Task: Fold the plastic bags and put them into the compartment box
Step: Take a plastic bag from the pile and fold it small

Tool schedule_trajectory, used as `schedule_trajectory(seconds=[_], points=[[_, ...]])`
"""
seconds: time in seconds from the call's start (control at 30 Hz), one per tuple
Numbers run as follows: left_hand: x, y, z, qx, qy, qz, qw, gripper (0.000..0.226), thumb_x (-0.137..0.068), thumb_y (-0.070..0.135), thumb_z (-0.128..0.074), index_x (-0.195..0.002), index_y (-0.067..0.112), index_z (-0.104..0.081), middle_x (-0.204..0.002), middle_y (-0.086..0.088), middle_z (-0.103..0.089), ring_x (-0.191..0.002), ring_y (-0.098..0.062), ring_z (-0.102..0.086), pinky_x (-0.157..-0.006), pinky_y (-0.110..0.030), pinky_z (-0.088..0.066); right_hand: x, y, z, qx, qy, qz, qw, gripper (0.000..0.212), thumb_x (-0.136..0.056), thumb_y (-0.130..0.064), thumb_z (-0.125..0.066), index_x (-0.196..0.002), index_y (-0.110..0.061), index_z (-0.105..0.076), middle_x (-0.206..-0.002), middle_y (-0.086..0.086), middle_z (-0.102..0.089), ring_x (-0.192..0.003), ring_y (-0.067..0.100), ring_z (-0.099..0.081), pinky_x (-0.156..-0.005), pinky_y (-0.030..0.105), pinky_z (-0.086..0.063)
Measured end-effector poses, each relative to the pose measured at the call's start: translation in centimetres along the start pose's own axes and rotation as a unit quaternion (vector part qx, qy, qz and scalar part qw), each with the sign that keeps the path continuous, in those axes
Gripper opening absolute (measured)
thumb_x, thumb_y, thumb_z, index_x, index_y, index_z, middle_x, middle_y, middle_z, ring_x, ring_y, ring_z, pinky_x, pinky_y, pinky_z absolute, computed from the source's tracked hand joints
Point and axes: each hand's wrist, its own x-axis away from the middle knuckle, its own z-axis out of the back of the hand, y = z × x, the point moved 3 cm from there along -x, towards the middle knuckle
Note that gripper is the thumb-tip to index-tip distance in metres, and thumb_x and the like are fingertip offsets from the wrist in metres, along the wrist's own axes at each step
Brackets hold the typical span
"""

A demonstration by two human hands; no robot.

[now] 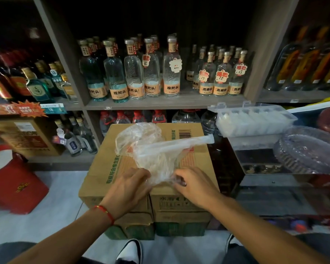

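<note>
Both hands, left hand and right hand, pinch the near edge of the crumpled clear plastic bag lying on the brown cardboard carton. The clear lidded compartment box sits far right. Slippery film could spring open or slide off the carton mid-fold.

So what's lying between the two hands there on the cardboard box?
In the head view, the crumpled near edge of the clear plastic bag lies between the left hand and right hand, on the cardboard box.

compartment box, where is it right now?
Head view, right of centre: the compartment box sits on the glass counter, behind and right of the cardboard carton holding the plastic bag.
</note>
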Motion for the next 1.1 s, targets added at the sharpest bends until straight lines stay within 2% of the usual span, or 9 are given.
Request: schedule_trajectory(seconds=[0.13,0.23,0.5,0.63,0.73,0.8,0.9,1.0,1.1], points=[[-0.4,0.0,0.4,-0.006,0.003,-0.006,1.000,0.004,-0.090,0.007,-0.072,-0.089,0.011,-0.070,-0.086,-0.002,-0.068,-0.083,-0.026,-0.064,-0.074,-0.042,-0.053,0.4,1.8,2.3,-0.063,-0.014,-0.067,0.996,0.006,-0.093,-0.031,-0.078,-0.098,-0.030,-0.074,-0.091,-0.014,-0.069,-0.081,-0.001,-0.062,-0.071,0.018,-0.048],[-0.9,0.2,1.6,0.028,0.020,0.051,0.998,0.021,-0.086,0.030,-0.056,-0.085,0.012,-0.068,-0.083,0.000,-0.066,-0.081,-0.023,-0.061,-0.071,-0.038,-0.050,0.9,3.3,5.3,-0.083,0.004,-0.101,0.991,0.014,-0.092,-0.033,-0.078,-0.082,-0.025,-0.074,-0.082,-0.005,-0.072,-0.074,0.001,-0.066,-0.068,0.017,-0.046],[-3.3,0.6,4.1,0.299,0.092,0.195,0.930,0.025,-0.087,0.014,-0.052,-0.062,0.013,-0.055,-0.096,0.001,-0.076,-0.098,-0.006,-0.064,-0.083,-0.024,-0.046,2.4,5.7,11.0,-0.349,0.069,-0.182,0.917,0.019,-0.096,-0.003,-0.069,-0.097,-0.017,-0.083,-0.096,0.004,-0.081,-0.085,0.019,-0.079,-0.061,0.021,-0.056],[-4.3,0.6,3.8,0.441,0.096,0.220,0.865,0.024,-0.079,0.021,-0.050,-0.074,-0.002,-0.051,-0.082,-0.021,-0.058,-0.082,-0.024,-0.059,-0.078,-0.040,-0.043,2.3,5.5,11.7,-0.445,0.108,-0.151,0.876,0.030,-0.096,0.009,-0.061,-0.111,-0.011,-0.078,-0.101,0.010,-0.080,-0.073,0.020,-0.073,-0.055,0.022,-0.053],[-4.5,0.5,2.2,0.560,0.058,0.253,0.787,0.036,-0.087,0.045,-0.059,-0.097,0.010,-0.063,-0.106,-0.017,-0.067,-0.101,-0.037,-0.065,-0.086,-0.044,-0.049,2.0,5.7,11.7,-0.469,0.154,-0.171,0.853,0.023,-0.095,0.007,-0.063,-0.105,-0.009,-0.078,-0.088,0.012,-0.077,-0.061,0.015,-0.065,-0.047,0.020,-0.046],[-4.2,0.6,1.2,0.538,0.005,0.249,0.805,0.055,-0.083,0.067,-0.067,-0.121,0.027,-0.066,-0.128,-0.011,-0.067,-0.115,-0.032,-0.068,-0.093,-0.048,-0.055,1.9,5.9,11.5,-0.461,0.178,-0.198,0.847,0.020,-0.095,0.007,-0.061,-0.098,-0.004,-0.078,-0.080,0.012,-0.072,-0.056,0.013,-0.061,-0.045,0.019,-0.043],[-4.0,0.6,0.4,0.488,-0.003,0.232,0.841,0.050,-0.084,0.041,-0.084,-0.130,0.039,-0.064,-0.123,-0.007,-0.072,-0.110,-0.024,-0.073,-0.086,-0.040,-0.063,1.9,6.3,11.4,-0.458,0.182,-0.232,0.838,0.016,-0.097,0.004,-0.061,-0.096,0.001,-0.077,-0.076,0.013,-0.069,-0.053,0.011,-0.059,-0.045,0.018,-0.044],[-4.2,0.1,0.5,0.487,0.063,0.262,0.831,0.041,-0.084,0.020,-0.081,-0.122,0.028,-0.069,-0.100,-0.015,-0.077,-0.091,-0.032,-0.077,-0.074,-0.038,-0.064,2.1,6.4,11.7,-0.512,0.139,-0.235,0.815,0.015,-0.098,-0.005,-0.066,-0.109,-0.003,-0.076,-0.081,0.012,-0.073,-0.060,0.013,-0.064,-0.051,0.019,-0.051],[-4.6,-0.4,0.7,0.519,0.106,0.301,0.793,0.036,-0.088,0.009,-0.076,-0.122,0.010,-0.063,-0.094,-0.021,-0.076,-0.085,-0.030,-0.076,-0.070,-0.033,-0.063,2.3,6.4,12.1,-0.575,0.106,-0.196,0.787,0.023,-0.101,-0.017,-0.064,-0.121,-0.011,-0.075,-0.110,0.011,-0.079,-0.084,0.019,-0.075,-0.066,0.025,-0.058]])
